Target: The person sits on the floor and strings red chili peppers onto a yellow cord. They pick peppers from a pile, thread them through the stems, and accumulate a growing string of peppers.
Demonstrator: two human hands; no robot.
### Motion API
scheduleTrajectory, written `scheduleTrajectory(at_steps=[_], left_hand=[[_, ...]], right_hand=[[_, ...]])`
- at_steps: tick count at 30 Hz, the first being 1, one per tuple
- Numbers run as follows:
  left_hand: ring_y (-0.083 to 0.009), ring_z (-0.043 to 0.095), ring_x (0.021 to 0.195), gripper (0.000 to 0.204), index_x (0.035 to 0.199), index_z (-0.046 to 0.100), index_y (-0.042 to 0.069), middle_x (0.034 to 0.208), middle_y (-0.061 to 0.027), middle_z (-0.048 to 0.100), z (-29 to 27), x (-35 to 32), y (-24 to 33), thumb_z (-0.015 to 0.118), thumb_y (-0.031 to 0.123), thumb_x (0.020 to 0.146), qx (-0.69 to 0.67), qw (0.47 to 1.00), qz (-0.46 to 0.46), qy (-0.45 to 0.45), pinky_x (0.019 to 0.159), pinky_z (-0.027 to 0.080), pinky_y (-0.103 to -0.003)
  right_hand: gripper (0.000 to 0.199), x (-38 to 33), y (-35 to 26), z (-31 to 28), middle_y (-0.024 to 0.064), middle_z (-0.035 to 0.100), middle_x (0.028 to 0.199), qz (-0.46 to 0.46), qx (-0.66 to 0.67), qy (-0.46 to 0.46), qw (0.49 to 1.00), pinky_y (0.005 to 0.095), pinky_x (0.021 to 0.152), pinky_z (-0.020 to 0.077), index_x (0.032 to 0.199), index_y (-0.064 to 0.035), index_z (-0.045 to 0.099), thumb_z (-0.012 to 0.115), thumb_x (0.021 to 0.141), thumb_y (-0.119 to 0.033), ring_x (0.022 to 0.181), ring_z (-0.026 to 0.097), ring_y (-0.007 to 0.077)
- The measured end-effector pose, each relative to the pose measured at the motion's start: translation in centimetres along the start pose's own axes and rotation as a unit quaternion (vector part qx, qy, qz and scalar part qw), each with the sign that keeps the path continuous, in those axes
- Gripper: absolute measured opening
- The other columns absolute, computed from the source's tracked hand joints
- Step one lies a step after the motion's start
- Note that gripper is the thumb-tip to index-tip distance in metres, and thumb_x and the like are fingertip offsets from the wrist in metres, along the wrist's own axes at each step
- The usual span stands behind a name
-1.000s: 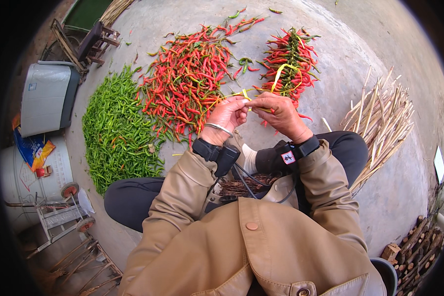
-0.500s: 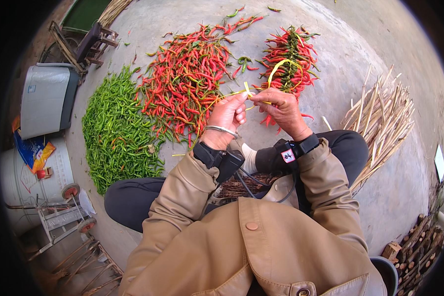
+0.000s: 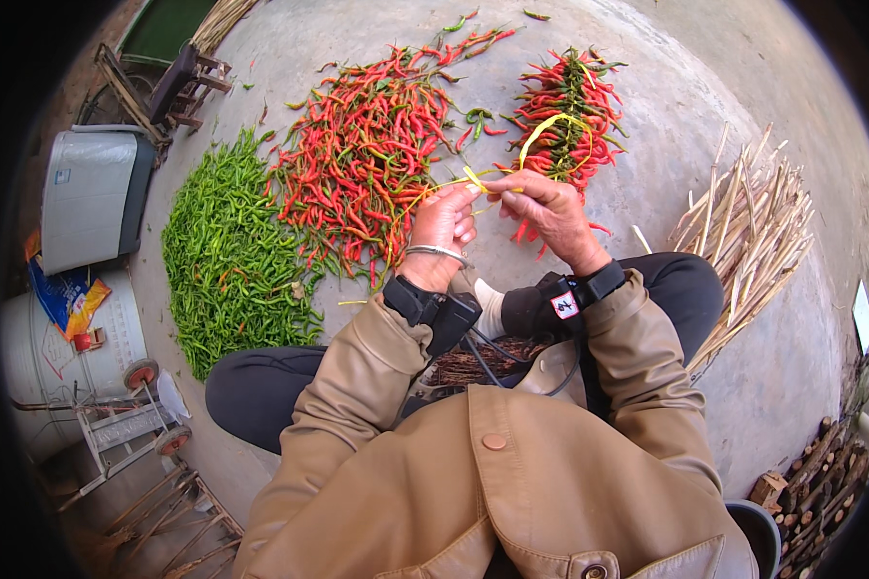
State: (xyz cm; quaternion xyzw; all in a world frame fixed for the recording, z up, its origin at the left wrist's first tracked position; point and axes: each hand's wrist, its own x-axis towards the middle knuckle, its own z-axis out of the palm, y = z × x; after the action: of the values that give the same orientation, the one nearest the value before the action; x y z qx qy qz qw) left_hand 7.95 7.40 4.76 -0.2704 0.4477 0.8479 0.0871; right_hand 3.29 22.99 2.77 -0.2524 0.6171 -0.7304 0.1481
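Observation:
Between my two hands runs a thin yellow strip (image 3: 556, 120), looped out over a bundle of red chili peppers (image 3: 574, 101) that lies ahead of me with its green stems gathered along the middle. My left hand (image 3: 441, 227) pinches the strip between thumb and forefinger, other fingers curled. Close beside it, my right hand (image 3: 552, 212) grips the strip with its fingertips, nearly touching the left thumb. A short strip end sticks up above the left thumb. Whether the strip is knotted there is too small to tell. Just beyond my left hand spreads a heap of loose red chilies (image 3: 362, 154).
Green chilies (image 3: 232, 261) are piled at the left. Dry stalks (image 3: 748, 246) lie to the right, cut logs (image 3: 826, 482) at the lower right. Along the left edge stand a grey bin (image 3: 92, 198), a white drum (image 3: 39, 357) and a small cart (image 3: 121, 425).
The strip's upright end has tilted to the left between my fingertips. My right fingers have shifted slightly left, closer over the left thumb. The chilies have not moved.

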Motion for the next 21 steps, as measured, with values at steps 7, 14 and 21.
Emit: scheduleTrajectory(at_steps=[7,14,21], left_hand=[[0.0012,0.031,0.040,0.013,0.089,0.057,0.000,0.058,0.0072,0.046,0.6,-0.2,-0.3,0.057,0.009,0.079,0.166,0.981,0.092,0.040,0.037,0.024,-0.016],[-0.0051,0.048,0.049,0.013,0.087,0.060,-0.003,0.064,0.0019,0.054,0.6,-0.1,-1.1,0.055,0.004,0.077,0.379,0.877,0.291,0.046,0.044,0.036,-0.019],[-0.0217,0.055,0.055,0.007,0.076,0.061,0.004,0.067,-0.0094,0.057,0.9,-0.6,-1.4,0.057,0.003,0.069,0.584,0.685,0.434,0.028,0.051,0.043,-0.030]], right_hand=[[0.020,0.0,0.5,-0.3,0.0039,0.061,0.084,0.152,0.255,0.053,0.953,0.0198,0.064,0.0440,0.102,-0.0006,0.060,0.053,0.084,-0.008,0.071,0.052,0.0066],[0.021,0.1,0.9,-0.1,0.0055,0.063,0.080,0.207,0.295,0.080,0.929,0.0167,0.055,0.0433,0.102,0.0006,0.056,0.056,0.083,-0.008,0.061,0.053,0.0055],[0.009,0.0,2.1,-0.2,0.0038,0.061,0.070,0.247,0.239,0.096,0.934,0.0169,0.049,0.0422,0.085,-0.0010,0.058,0.058,0.081,-0.009,0.057,0.054,0.0050]])
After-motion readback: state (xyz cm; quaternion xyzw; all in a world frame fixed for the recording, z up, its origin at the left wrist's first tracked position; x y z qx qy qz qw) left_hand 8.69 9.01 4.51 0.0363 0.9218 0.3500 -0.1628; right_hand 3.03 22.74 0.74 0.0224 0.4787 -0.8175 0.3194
